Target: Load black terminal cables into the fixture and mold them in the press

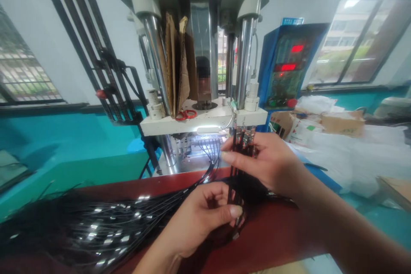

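Hands at a press, with clock positions read from the centre of the head view: the left hand (205, 214), at 6 o'clock, has its thumb and fingers closed on the lower part of a group of held black cables (230, 196), which lies at 5 o'clock between the two hands. The right hand (263, 158), at 4 o'clock, is higher, its thumb and fingers clamped about the upper part of the same group, where metallic ends point upward. Below both hands is the dark red table (289, 239); across it, at 8 o'clock, spreads a large loose bundle (112, 218) of dark cables with shiny highlights. Several thin leads (214, 160) fan out at 6 o'clock, close to the centre, toward a lit area beneath the press's white plate (167, 127). On that plate, just off centre at 9 o'clock, are red-handled scissors (188, 114), beside upright cardboard (176, 68) at 11 o'clock. A blue control box (269, 68) with red displays stands at 2 o'clock
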A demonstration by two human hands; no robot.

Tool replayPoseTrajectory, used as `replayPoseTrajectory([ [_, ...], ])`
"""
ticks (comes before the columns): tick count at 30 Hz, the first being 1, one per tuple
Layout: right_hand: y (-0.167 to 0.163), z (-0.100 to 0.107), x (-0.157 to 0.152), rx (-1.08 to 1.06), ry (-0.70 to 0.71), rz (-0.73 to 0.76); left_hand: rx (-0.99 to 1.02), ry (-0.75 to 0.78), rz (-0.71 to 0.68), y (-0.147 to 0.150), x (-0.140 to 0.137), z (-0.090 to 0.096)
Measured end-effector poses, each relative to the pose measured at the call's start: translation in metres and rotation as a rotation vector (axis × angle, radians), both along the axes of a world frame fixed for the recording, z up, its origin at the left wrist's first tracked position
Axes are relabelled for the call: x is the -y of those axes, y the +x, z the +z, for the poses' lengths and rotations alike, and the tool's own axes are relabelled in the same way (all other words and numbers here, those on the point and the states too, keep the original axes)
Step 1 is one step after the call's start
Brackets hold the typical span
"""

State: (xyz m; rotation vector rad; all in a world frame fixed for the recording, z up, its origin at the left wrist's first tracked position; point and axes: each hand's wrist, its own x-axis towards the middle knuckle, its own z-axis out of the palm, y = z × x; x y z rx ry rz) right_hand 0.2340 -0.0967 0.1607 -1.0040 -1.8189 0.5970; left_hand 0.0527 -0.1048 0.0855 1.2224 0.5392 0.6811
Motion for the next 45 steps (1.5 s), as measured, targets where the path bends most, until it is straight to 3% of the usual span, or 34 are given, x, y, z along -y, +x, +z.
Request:
replayPoseTrajectory([
  [5, -0.01, 0.018, 0.001, -0.01, 0.041, 0.018, 0.053, 0.04, 0.074, -0.002, 0.002, 0.012],
  [10, -0.013, 0.029, 0.003, 0.016, 0.047, -0.011, 0.067, 0.042, 0.055, -0.005, 0.002, 0.014],
  [17, -0.008, 0.022, 0.0, 0.105, 0.053, -0.034, -0.109, 0.099, -0.126, -0.019, -0.003, 0.007],
  [23, 0.0, 0.016, -0.007, 0.054, -0.008, -0.067, 0.023, 0.005, -0.156, -0.005, -0.005, -0.002],
  [28, 0.008, -0.009, -0.02, -0.133, -0.137, -0.136, -0.099, 0.083, -0.022, 0.006, 0.007, -0.005],
  [33, 0.012, -0.046, -0.03, -0.517, -0.397, -0.075, -0.106, 0.034, 0.003, 0.01, 0.013, -0.015],
  [37, 0.016, -0.063, -0.03, -0.576, -0.524, 0.018, -0.07, -0.026, 0.043, 0.014, 0.01, -0.026],
  [40, 0.017, -0.07, -0.028, -0.607, -0.515, 0.07, -0.067, -0.083, 0.038, 0.017, 0.007, -0.03],
  [45, 0.011, -0.082, -0.029, -0.706, -0.416, -0.049, -0.092, -0.117, 0.076, 0.019, 0.005, -0.034],
])
